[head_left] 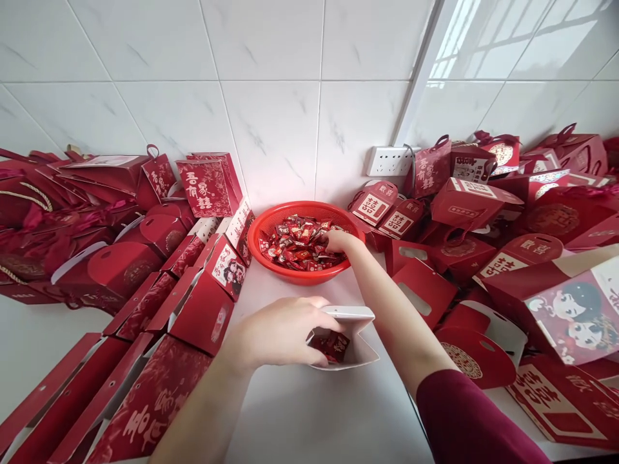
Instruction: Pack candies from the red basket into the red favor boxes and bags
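A red plastic basket (304, 277) filled with red-wrapped candies (302, 241) stands against the tiled wall. My right hand (341, 242) reaches over its right rim, with the fingertips down among the candies; what they grip, if anything, is hidden. Nearer to me, my left hand (285, 330) grips a paper gift box (365, 348) by its left side, thumb and fingers at the opening. The box's top is open toward me, showing a white inside and some red-wrapped pieces (333, 347) lying in it.
Rows of red gift boxes (203, 309) line the left side, with more boxes and ribbons behind. Many red boxes (476, 225) are piled on the right. A white power strip (389, 161) is on the wall behind the basket's right side.
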Demonstrator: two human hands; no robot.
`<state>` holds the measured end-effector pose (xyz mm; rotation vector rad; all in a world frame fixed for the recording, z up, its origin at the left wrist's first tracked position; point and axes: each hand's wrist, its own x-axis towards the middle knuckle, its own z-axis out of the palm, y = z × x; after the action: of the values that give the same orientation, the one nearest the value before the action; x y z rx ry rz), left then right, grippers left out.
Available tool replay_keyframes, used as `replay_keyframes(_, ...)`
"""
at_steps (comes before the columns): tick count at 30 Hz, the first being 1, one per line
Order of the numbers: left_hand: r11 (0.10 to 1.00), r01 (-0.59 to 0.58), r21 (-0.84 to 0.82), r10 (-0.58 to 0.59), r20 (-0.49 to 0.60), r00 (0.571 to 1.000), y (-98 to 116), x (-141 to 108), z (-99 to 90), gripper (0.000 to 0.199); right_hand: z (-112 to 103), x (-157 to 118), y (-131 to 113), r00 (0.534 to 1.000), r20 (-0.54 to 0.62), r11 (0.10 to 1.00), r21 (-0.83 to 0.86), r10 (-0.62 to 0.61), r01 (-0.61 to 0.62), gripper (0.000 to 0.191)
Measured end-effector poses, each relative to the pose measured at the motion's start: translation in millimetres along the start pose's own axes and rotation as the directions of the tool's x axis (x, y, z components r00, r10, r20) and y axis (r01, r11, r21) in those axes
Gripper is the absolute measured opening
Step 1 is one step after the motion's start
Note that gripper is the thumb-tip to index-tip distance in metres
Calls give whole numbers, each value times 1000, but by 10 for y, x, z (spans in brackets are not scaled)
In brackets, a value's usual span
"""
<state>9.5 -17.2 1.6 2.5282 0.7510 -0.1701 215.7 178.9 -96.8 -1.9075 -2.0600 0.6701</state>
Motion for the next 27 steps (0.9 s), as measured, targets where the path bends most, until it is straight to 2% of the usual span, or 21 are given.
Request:
replay_keyframes(2,1000,-15,-26,15,-8,1000,-15,0,-1,27,30,29,43,997,57,998,8,-56,56,49)
replay_keyframes(4,999,-21,-37,21,-8,1000,-24,4,-3,25,44,29,83,990,93,994,28,-107,105,57)
replay_keyframes(8,999,-24,-38,24,-8,1000,-34,11,-1,24,38,6,125,968,149,976,106,-205,190,49)
replay_keyframes(11,999,-31,-40,30,-7,1000,-48,14,7,26,27,-3,141,954,146,955,182,-260,232,39)
replay_keyframes(17,999,-28,-46,28,-11,1000,-59,21,17,25,-5,-45,142,946,87,906,327,-313,269,28)
replay_keyframes(23,999,-37,-29,37,-12,999,-48,20,22,24,14,-117,103,950,37,830,499,-310,251,22)
replay_keyframes(25,998,-48,-31,47,-22,999,-47,20,29,24,20,-121,94,955,-17,791,556,-296,255,26)
replay_keyframes(27,998,-56,-33,55,-26,998,-46,21,36,25,9,-116,90,954,-120,734,615,-274,288,38)
